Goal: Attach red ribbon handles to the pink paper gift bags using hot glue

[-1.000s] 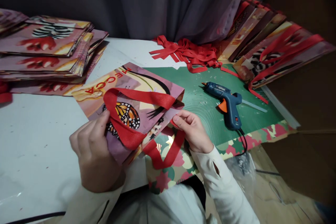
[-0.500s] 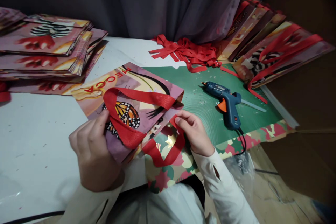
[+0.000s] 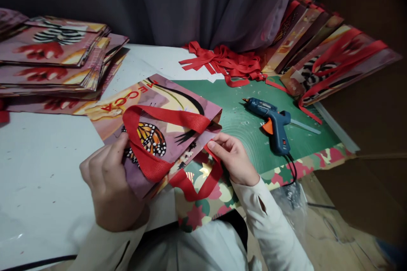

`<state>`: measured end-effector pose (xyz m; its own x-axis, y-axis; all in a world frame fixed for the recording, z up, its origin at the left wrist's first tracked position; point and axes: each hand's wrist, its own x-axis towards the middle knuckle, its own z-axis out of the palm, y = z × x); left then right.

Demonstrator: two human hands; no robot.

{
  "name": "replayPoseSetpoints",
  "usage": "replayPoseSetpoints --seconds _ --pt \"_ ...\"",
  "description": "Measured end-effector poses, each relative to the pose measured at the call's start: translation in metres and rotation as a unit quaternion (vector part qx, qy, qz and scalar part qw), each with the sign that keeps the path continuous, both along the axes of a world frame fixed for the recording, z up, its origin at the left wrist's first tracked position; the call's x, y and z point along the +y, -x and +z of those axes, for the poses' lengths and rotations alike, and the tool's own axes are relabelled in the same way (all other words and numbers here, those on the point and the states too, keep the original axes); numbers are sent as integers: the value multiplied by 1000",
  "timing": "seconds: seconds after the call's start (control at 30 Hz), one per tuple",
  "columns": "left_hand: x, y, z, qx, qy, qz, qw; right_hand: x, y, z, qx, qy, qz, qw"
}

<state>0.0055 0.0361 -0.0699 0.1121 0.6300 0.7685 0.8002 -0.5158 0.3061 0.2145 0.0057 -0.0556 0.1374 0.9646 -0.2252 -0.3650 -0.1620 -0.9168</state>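
two hands on flat glossy paper bag (image 3: 159, 131) | left hand (image 3: 110, 186) pins it | right hand (image 3: 233, 159) pinches woven red ribbon handle (image 3: 197, 184)

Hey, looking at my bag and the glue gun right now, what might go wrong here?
The right hand pinches a red ribbon handle at the paper bag mouth while the left hand pins the bag; a tug may tear the paper edge. The glue gun lies on the green mat, cord trailing over the table edge; a snag might drag it. Its nozzle may drip.
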Motion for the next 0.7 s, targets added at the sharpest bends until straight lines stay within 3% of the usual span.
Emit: replayPoseSetpoints --seconds 0.43,0.7 --pt "0 2 -2 -9 -15 -3 1000 -2 3 0 -18 -24 -10 999" --pt "0 1 -1 -11 -18 -11 1000 1 6 1 -11 -3 -29 1000"
